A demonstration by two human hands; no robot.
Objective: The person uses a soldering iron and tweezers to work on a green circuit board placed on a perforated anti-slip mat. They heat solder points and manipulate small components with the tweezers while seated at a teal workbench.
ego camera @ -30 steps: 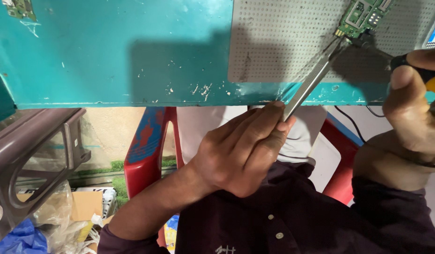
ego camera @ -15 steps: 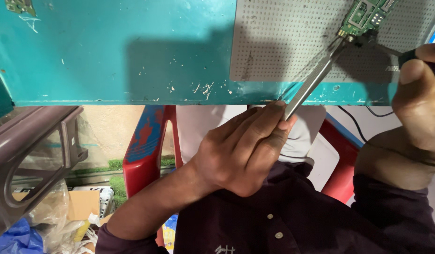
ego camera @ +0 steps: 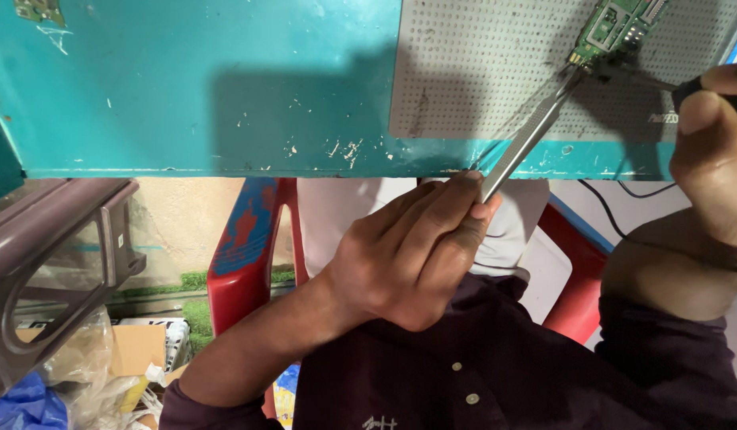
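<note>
At the top right, on a grey perforated mat (ego camera: 480, 72) over the teal table (ego camera: 185, 87), lies a small green circuit board (ego camera: 615, 24), partly cut off by the frame edge. Left hand (ego camera: 408, 255) pinches metal tweezers (ego camera: 527, 139), tips at the board. Right hand (ego camera: 711, 159) closes on a dark-handled tool (ego camera: 703, 84), mostly out of frame. Since a second ago, the view has shifted slightly right; grips unchanged.

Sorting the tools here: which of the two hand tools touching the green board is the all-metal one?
The tweezers in the left hand; the screwdriver in the right hand has a dark handle.
</note>
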